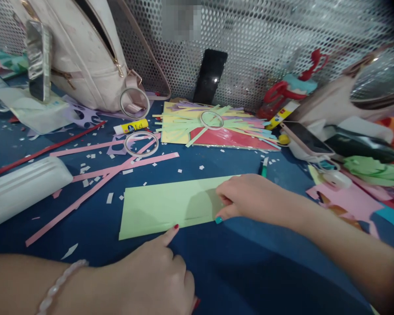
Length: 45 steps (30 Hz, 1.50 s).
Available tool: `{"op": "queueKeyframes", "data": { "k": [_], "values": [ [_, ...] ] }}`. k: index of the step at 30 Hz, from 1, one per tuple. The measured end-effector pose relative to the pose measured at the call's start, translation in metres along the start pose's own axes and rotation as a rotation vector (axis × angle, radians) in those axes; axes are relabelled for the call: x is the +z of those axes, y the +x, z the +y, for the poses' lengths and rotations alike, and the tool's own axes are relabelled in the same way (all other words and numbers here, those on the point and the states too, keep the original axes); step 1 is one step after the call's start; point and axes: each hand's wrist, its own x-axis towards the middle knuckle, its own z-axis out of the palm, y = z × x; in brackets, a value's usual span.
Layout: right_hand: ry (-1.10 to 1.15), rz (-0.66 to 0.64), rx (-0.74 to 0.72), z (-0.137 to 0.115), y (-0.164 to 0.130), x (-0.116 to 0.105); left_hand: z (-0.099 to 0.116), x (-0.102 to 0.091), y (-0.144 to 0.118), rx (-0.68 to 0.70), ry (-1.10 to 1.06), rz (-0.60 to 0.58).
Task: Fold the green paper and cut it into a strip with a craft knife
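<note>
A light green sheet of paper (164, 208) lies flat on the blue worktop (249, 262), long side running left to right, right in front of the person. The right hand (249, 199) rests on the sheet's right end, its fingers (221, 215) curled together and pinching the paper's edge near the lower right corner. The left hand (151, 275) lies just below the sheet, the forefinger stretched out with its tip pressing the lower edge near the middle, the other fingers folded in. A beaded bracelet (61, 282) sits on the left wrist.

Behind the sheet, pink paper strips (118, 168) cross each other, with small white scraps scattered around. A tape ring (141, 143) lies on the strips, and a glue stick (131, 127) just behind it. Further back is a pile of coloured paper strips (216, 127) with another tape ring on top. A white case (19, 188) lies at the left, a pale backpack (85, 57) stands at the back left, and a dark phone (210, 76) leans against a perforated metal screen (265, 39) that closes off the worktop's far side
</note>
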Motion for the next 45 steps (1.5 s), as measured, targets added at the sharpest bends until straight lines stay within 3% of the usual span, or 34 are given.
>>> {"op": "queueKeyframes", "data": {
  "k": [14, 24, 30, 37, 41, 45],
  "values": [
    [-0.052, -0.125, 0.354, 0.051, -0.022, 0.017, 0.002, 0.003, -0.004, -0.052, -0.016, 0.03],
    [-0.092, -0.134, 0.47, 0.057, -0.031, 0.016, -0.005, -0.005, 0.0, 0.007, 0.014, 0.043],
    [0.048, 0.042, 0.426, 0.07, -0.046, 0.038, -0.005, -0.006, 0.0, 0.013, -0.013, 0.051],
    [0.393, 0.238, 0.187, 0.08, -0.07, 0.063, -0.005, -0.001, 0.0, -0.028, 0.092, 0.115],
    [0.378, 0.47, 0.108, 0.082, -0.065, 0.068, -0.004, 0.001, 0.0, -0.027, 0.123, 0.135],
    [0.399, 0.504, 0.059, 0.086, -0.056, 0.067, -0.004, 0.002, -0.001, -0.005, 0.11, 0.139]
  ]
}}
